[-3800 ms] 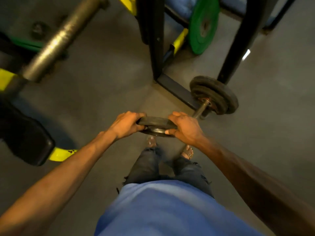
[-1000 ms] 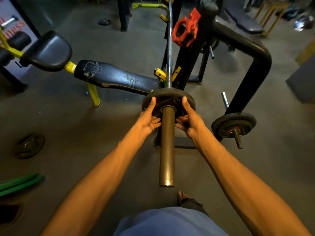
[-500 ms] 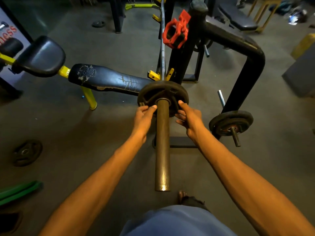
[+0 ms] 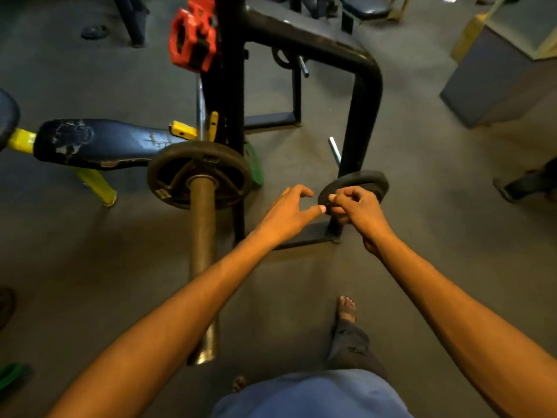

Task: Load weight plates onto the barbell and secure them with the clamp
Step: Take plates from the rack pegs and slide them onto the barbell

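A dark weight plate (image 4: pixel 180 176) sits on the barbell sleeve (image 4: pixel 202 251), pushed in towards the rack. The sleeve's free end points at me. To the right, a smaller black plate (image 4: pixel 366 180) hangs on a storage peg of the black rack (image 4: pixel 361 116). My right hand (image 4: pixel 358 211) is closed on that plate's near edge. My left hand (image 4: pixel 287 211) hovers just left of it with fingers spread, thumb tip close to the rim. A red clamp (image 4: pixel 193 40) sits high on the rack upright.
A worn black bench pad (image 4: pixel 96 143) on a yellow frame (image 4: pixel 96 185) lies left of the bar. A grey box (image 4: pixel 494 76) stands at the right. Another person's foot (image 4: pixel 524 182) shows at the right edge. My own foot (image 4: pixel 346 309) is on the floor below.
Both hands have left the plate on the barbell sleeve and moved right to the small plate on the rack peg. My right hand has taken hold of its edge.
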Available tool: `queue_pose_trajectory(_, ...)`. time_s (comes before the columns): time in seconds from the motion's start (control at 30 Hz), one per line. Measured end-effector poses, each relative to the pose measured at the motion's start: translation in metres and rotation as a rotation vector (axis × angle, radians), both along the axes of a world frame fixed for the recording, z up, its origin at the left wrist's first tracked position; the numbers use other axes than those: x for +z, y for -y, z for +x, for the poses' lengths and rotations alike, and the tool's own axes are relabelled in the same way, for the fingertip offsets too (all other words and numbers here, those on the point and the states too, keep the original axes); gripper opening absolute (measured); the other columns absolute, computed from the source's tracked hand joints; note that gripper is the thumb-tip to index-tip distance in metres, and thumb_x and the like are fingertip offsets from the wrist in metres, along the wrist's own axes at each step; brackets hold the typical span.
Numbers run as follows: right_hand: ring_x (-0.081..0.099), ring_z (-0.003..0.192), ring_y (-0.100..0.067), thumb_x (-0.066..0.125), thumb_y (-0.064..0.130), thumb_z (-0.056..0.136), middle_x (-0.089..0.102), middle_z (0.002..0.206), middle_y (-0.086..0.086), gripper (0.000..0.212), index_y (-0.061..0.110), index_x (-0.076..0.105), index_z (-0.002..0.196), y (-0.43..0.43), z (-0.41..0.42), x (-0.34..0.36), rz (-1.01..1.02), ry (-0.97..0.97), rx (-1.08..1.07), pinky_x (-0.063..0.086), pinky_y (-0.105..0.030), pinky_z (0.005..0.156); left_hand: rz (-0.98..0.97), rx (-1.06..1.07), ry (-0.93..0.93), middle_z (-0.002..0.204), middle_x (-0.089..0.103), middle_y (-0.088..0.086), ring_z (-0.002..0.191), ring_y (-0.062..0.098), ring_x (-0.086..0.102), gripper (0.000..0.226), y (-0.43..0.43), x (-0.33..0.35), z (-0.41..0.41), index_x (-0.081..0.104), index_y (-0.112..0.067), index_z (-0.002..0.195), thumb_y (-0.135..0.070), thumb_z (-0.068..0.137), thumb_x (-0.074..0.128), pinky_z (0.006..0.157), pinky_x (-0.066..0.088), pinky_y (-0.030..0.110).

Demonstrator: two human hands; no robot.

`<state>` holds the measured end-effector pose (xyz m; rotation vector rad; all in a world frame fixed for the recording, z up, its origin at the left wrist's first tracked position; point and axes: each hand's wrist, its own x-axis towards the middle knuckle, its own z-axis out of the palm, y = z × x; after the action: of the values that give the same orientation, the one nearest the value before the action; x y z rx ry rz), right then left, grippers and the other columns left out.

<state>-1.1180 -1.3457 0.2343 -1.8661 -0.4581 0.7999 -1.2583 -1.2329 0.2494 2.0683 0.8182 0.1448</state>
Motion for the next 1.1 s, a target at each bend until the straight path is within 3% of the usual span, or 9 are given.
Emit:
queue_pose_trajectory(0.13,0.067,0.075,-0.017,0.074,0.024,0.09,0.071,0.082,0.0,0.009,0.025,0.064,0.091,0.016,0.086,-0.036,-0.089,0.094,0.055,0.052,-0.034,0.066,-0.007,-0.04,-0.125,0.138,0.057,0.009,0.128,0.024,0.054,0.049,0.008,-0.031,0.09,0.057,-0.017,0.132,-0.043,0.092,0.069,0.091,0.037,0.024)
queue_pose_trajectory(0.2,0.067,0.075,-0.018,0.074,0.024,0.089,0.07,0.082,0.0,0.011,0.019,0.065,0.095,0.024,0.13,-0.06,-0.169,0.135,0.095,0.056,-0.04,0.07,-0.045,-0.038,-0.176,0.136,0.059,0.009,0.124,0.024,0.056,0.049,0.014,-0.05,0.136,0.058,-0.014,0.132,-0.04,0.092,0.069,0.088,0.038,0.023)
queue_pose_trajectory(0.27,0.07,0.092,-0.024,0.075,0.028,0.087,0.074,0.097,-0.003,0.024,0.016,0.067,0.106,0.032,0.172,-0.083,-0.289,0.16,0.151,0.058,-0.045,0.085,-0.101,-0.029,-0.228,0.136,0.06,0.011,0.124,0.025,0.058,0.051,0.023,-0.073,0.173,0.058,-0.013,0.133,-0.04,0.092,0.07,0.089,0.041,0.025)
queue_pose_trajectory(0.4,0.066,0.114,-0.028,0.075,0.04,0.087,0.067,0.13,-0.008,0.052,0.018,0.061,0.131,0.037,0.24,-0.113,-0.447,0.234,0.333,0.056,-0.046,0.094,-0.16,-0.056,-0.364,0.145,0.053,0.011,0.131,0.026,0.054,0.059,0.029,-0.11,0.225,0.05,-0.016,0.143,-0.043,0.093,0.067,0.093,0.04,0.028)
queue_pose_trajectory(0.67,0.055,0.132,-0.03,0.073,0.045,0.087,0.055,0.147,-0.01,0.069,0.019,0.048,0.145,0.0,0.328,-0.191,-0.504,0.454,0.63,0.052,-0.047,0.104,-0.11,-0.04,-0.43,0.16,0.035,0.012,0.145,0.029,0.041,0.08,-0.01,-0.198,0.304,0.03,-0.017,0.156,-0.034,0.09,0.072,0.117,0.038,0.04)
queue_pose_trajectory(0.77,0.044,0.143,-0.033,0.073,0.037,0.089,0.04,0.159,-0.014,0.081,0.012,0.035,0.155,-0.014,0.345,-0.219,-0.532,0.503,0.738,0.044,-0.05,0.113,-0.065,-0.042,-0.482,0.16,0.032,0.01,0.142,0.03,0.044,0.086,-0.022,-0.232,0.324,0.028,-0.018,0.158,-0.035,0.087,0.074,0.115,0.042,0.045)
queue_pose_trajectory(0.93,0.057,0.107,-0.029,0.073,0.021,0.084,0.05,0.128,-0.011,0.053,0.012,0.052,0.132,-0.019,0.357,-0.248,-0.418,0.728,0.741,0.057,-0.045,0.085,0.167,-0.027,-0.48,0.142,0.04,0.007,0.126,0.03,0.053,0.069,-0.025,-0.262,0.329,0.046,-0.018,0.141,-0.03,0.08,0.077,0.101,0.052,0.048)
queue_pose_trajectory(1.03,0.057,0.096,-0.028,0.066,0.01,0.085,0.051,0.113,-0.011,0.034,0.013,0.053,0.117,-0.02,0.36,-0.256,-0.406,0.795,0.792,0.054,-0.041,0.077,0.188,-0.098,-0.494,0.131,0.046,0.006,0.121,0.026,0.05,0.052,-0.024,-0.265,0.324,0.054,-0.019,0.126,-0.026,0.079,0.077,0.097,0.052,0.048)
queue_pose_trajectory(1.1,0.061,0.094,-0.03,0.065,0.005,0.086,0.054,0.111,-0.011,0.035,0.014,0.05,0.117,-0.015,0.355,-0.26,-0.425,0.77,0.831,0.055,-0.043,0.075,0.174,-0.154,-0.506,0.126,0.047,0.005,0.116,0.026,0.051,0.047,-0.014,-0.269,0.321,0.052,-0.019,0.116,-0.022,0.078,0.079,0.092,0.053,0.048)
